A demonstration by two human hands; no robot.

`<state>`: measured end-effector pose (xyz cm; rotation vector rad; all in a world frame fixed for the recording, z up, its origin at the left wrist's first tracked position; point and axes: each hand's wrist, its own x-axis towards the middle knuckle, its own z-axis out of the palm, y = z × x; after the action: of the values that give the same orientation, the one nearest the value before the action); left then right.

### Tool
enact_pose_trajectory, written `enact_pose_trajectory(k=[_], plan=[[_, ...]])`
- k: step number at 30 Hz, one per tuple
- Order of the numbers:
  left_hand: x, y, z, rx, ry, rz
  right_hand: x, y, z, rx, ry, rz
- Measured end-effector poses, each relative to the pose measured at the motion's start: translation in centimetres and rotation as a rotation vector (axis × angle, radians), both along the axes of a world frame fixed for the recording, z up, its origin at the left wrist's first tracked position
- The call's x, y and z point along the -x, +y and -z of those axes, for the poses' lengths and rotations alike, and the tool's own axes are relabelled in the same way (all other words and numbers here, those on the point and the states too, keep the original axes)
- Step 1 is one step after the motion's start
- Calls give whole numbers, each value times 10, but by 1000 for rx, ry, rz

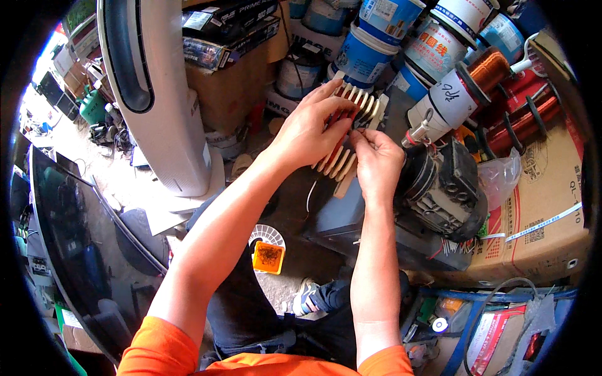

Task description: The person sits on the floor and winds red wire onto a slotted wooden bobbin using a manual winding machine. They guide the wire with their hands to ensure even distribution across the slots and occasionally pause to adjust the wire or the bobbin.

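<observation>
A cream-coloured coil-winding former [342, 160], with a row of thin parallel plates, stands tilted in front of me over a dark grey box-like machine [342, 216]. My left hand [310, 128] lies over its left side, fingers curled around the plates; something red shows in the gaps under them. At its right side, my right hand [378, 160] pinches with thumb and forefinger close to the left fingertips. What sits in that pinch is hidden. A thin white wire [310, 195] hangs below the former. A dirty electric motor [445, 191] sits just right of my right hand.
Blue-and-white buckets [367, 56] are stacked behind. Copper wire spools [525, 125] lie at the right, above a cardboard box [539, 188]. A tall white appliance [157, 125] stands left. A yellow square container [268, 257] and a white basket [269, 234] are below, near my shoe [306, 297].
</observation>
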<state>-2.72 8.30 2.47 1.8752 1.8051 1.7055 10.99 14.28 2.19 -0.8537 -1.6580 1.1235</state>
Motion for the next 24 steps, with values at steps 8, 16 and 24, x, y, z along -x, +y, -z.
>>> enact_pose_trajectory(k=[8, 16, 24], plan=[[6, -4, -9, -127, 62, 21, -6, -1, -23, -367, -349, 10], [-4, -2, -13, 52, -399, 77, 0, 3, -26, -258, -206, -34], [1, -9, -16, 16, -138, 101, 1, 3, -31, -363, -243, -69]])
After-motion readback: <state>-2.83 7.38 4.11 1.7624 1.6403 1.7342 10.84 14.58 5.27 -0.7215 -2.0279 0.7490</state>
